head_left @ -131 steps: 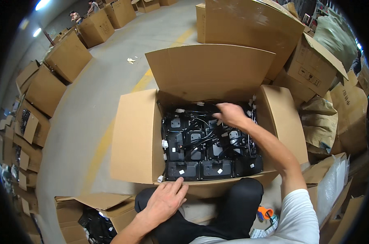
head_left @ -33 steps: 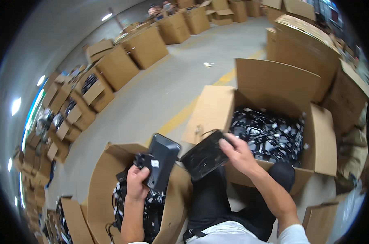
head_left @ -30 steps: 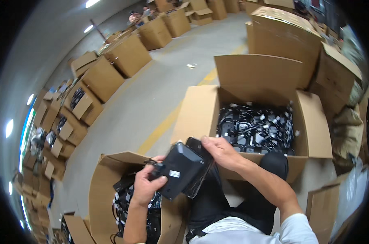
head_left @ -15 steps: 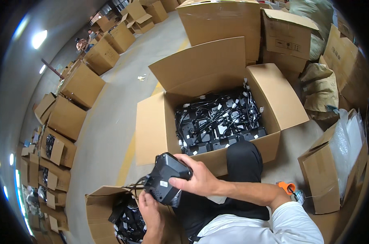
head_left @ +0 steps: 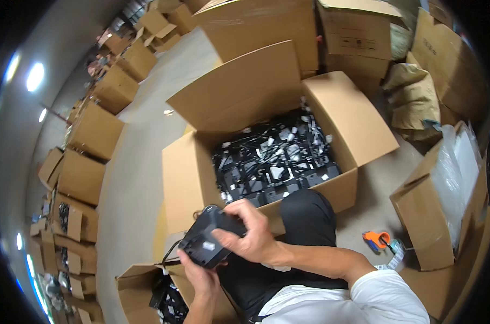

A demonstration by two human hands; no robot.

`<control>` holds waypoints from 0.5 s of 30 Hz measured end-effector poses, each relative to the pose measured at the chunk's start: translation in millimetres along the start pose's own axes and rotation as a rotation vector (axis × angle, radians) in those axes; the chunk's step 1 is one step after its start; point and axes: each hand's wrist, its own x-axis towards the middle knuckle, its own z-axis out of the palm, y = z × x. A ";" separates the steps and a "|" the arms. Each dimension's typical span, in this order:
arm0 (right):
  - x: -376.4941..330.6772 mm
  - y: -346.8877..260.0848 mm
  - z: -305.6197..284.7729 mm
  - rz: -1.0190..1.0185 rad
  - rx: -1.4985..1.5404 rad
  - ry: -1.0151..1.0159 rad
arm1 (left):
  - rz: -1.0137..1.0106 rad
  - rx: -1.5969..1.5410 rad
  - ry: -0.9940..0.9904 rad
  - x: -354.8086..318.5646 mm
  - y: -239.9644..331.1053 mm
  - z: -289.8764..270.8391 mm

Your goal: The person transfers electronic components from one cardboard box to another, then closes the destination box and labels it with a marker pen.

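Observation:
Both my hands hold a black plastic device [head_left: 204, 243] with a small white label and a dark cable, in front of the large open carton. My right hand [head_left: 250, 237] grips its right side, with the thumb across the upper face. At the lower edge, my left hand [head_left: 200, 278] has its thumb against the casing; its other fingers are mostly hidden underneath. Below left, an open smaller carton [head_left: 137, 294] contains black devices and cables [head_left: 172, 305]. The large carton [head_left: 182, 178] holds rows of similar black devices [head_left: 274, 173] under tangled cables with white connectors.
An orange tape dispenser [head_left: 375, 239] lies on the floor to the right, beside a carton [head_left: 426, 232] with clear plastic wrap [head_left: 447, 183]. A brown sack [head_left: 415, 100] and stacked boxes [head_left: 358, 40] stand behind. More cartons [head_left: 96, 129] line the left side of the aisle.
The view has shifted, so the cartons appear farther left. The device is tilted differently, and my left hand has come up against its lower edge. My right hand keeps its grip.

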 end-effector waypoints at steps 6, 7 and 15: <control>13.5 -4.0 -37.0 0.324 0.345 -0.021 | 0.287 0.237 -0.428 32.1 50.8 41.0; 16.8 -2.8 -37.9 0.287 0.355 0.047 | 0.262 0.053 -0.353 29.0 53.4 56.6; -7.8 0.2 -22.8 0.298 0.312 0.104 | 0.177 -0.181 -0.360 24.2 0.8 103.2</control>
